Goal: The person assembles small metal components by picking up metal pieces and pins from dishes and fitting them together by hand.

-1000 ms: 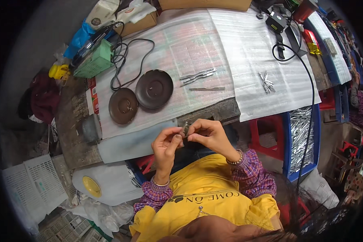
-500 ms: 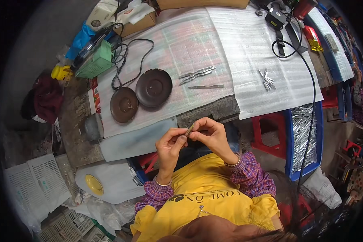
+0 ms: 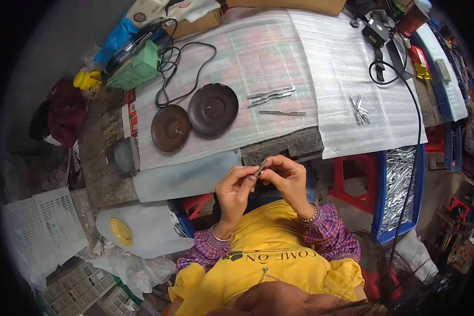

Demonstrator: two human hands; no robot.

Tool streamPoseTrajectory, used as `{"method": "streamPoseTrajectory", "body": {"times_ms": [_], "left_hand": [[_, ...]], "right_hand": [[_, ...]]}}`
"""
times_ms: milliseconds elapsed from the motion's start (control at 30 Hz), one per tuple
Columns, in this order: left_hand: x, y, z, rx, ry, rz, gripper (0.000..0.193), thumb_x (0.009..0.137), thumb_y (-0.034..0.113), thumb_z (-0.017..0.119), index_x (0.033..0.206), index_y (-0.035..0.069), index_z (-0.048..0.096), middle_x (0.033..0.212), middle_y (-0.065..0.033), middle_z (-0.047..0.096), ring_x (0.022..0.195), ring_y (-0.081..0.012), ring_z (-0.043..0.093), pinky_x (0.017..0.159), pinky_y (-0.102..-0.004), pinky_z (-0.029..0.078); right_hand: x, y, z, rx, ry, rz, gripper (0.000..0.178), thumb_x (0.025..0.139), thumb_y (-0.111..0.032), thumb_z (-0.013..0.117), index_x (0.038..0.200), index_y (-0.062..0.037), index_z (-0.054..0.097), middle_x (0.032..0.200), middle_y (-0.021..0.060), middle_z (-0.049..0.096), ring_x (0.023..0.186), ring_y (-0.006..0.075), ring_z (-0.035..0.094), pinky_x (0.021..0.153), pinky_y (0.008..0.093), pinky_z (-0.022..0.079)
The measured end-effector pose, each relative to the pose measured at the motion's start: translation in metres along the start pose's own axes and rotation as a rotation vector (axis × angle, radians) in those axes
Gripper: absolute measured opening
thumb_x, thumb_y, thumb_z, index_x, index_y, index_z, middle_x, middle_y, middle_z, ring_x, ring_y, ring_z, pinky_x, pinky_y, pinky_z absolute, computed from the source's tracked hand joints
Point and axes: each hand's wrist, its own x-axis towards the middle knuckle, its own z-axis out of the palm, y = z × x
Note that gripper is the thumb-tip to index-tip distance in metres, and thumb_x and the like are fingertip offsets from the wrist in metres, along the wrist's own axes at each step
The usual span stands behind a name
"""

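Observation:
In front of my chest, my left hand (image 3: 234, 192) and my right hand (image 3: 288, 181) meet at the fingertips. Both pinch a small, slim metal piece (image 3: 260, 167), held at a slant and partly covered by my fingers; its exact kind is unclear. Beyond them on the foam sheet lie several long, thin metal strips (image 3: 272, 96), with a single brownish one (image 3: 283, 112) nearer me. To their left stand two dark brown saucers; small thin bits lie in the smaller saucer (image 3: 170, 128), and a tiny bit sits in the larger saucer (image 3: 214, 108).
Short metal pieces (image 3: 359, 110) lie in a pile at the right. Below the table's right edge is a blue crate (image 3: 377, 210) of metal parts, beside a red stool (image 3: 338, 181). A black cable (image 3: 417, 121) hangs there. A green basket (image 3: 137, 71) stands far left.
The view has shifted slightly, so the table appears further right. My hands remain together on the metal piece, with only small shifts of the fingers.

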Motion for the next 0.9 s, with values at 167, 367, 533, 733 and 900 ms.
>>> {"method": "streamPoseTrajectory", "body": {"times_ms": [167,367,533,733,900], "left_hand": [[0.000,0.001,0.000,0.166,0.048,0.124,0.012,0.085,-0.003,0.059,0.095,-0.003,0.063,0.086,-0.0048,0.058,0.069,-0.0075,0.051,0.059,-0.0183,0.041],[-0.001,-0.005,-0.003,0.219,0.074,0.177,0.012,0.084,-0.003,0.059,0.095,-0.003,0.064,0.087,-0.0050,0.059,0.072,-0.0081,0.053,0.061,-0.0183,0.043],[-0.001,-0.005,-0.005,0.139,0.058,0.132,0.011,0.085,-0.004,0.057,0.095,-0.005,0.063,0.089,-0.0063,0.058,0.067,-0.0084,0.052,0.059,-0.0194,0.042],[-0.001,-0.005,-0.003,0.107,0.072,0.105,0.011,0.085,-0.002,0.058,0.095,-0.004,0.064,0.087,-0.0049,0.059,0.066,-0.0070,0.051,0.057,-0.0186,0.042],[-0.001,-0.009,-0.004,0.062,0.054,0.095,0.011,0.085,-0.003,0.058,0.095,-0.004,0.064,0.087,-0.0050,0.058,0.067,-0.0073,0.052,0.059,-0.0187,0.043]], "right_hand": [[-0.001,0.001,0.000,-0.134,0.017,0.014,0.006,0.080,0.002,0.065,0.086,0.0033,0.066,0.078,0.0035,0.063,0.063,0.0073,0.057,0.054,0.0188,0.047],[-0.002,-0.002,0.001,-0.082,0.004,0.146,0.012,0.085,-0.004,0.062,0.091,0.0048,0.066,0.074,0.0038,0.065,0.060,0.0052,0.056,0.052,0.0179,0.047],[-0.002,-0.004,0.004,-0.059,-0.010,0.189,0.015,0.087,-0.006,0.060,0.093,0.0058,0.066,0.072,0.0042,0.064,0.059,0.0059,0.056,0.051,0.0185,0.046],[-0.002,-0.003,0.006,-0.122,-0.015,0.163,0.015,0.089,-0.007,0.058,0.090,0.0057,0.065,0.071,0.0055,0.063,0.056,0.0073,0.055,0.050,0.0201,0.046],[0.001,0.000,0.004,-0.433,-0.082,-0.111,0.009,0.083,-0.003,0.061,0.086,0.0045,0.065,0.069,0.0061,0.063,0.055,0.0084,0.057,0.049,0.0208,0.045]]}}
